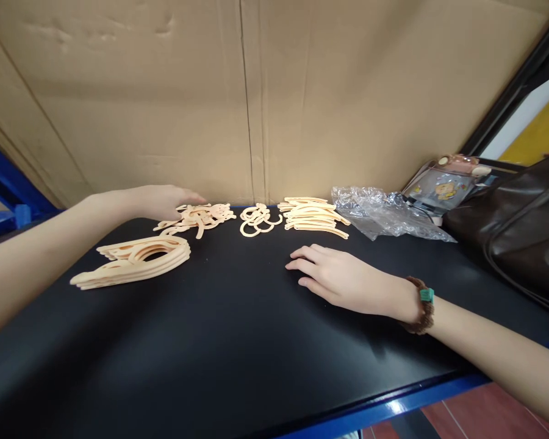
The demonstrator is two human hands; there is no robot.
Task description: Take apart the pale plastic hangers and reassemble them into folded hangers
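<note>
My left hand (pixel 165 201) reaches over a loose pile of beige plastic pieces (pixel 210 214) at the back of the black tabletop. A finger stretches out over the pile, with the thumb apart below; the other fingertips are hidden. Below that forearm lies a stack of beige curved plastic pieces (pixel 137 263) that look like folding hanger arms. My right hand (pixel 333 274) hovers over or rests on the black surface, fingers apart and holding nothing. Beyond it are small beige hooks (pixel 258 221) and a stack of slim beige bars (pixel 313 216).
Crumpled clear plastic bags (pixel 384 210) lie at the back right, beside a printed pouch (pixel 443 186) and a dark brown leather bag (pixel 512 225). A cardboard wall (pixel 165 110) stands behind the black tabletop (pixel 201 353). A blue metal edge (pixel 393 405) runs along the front.
</note>
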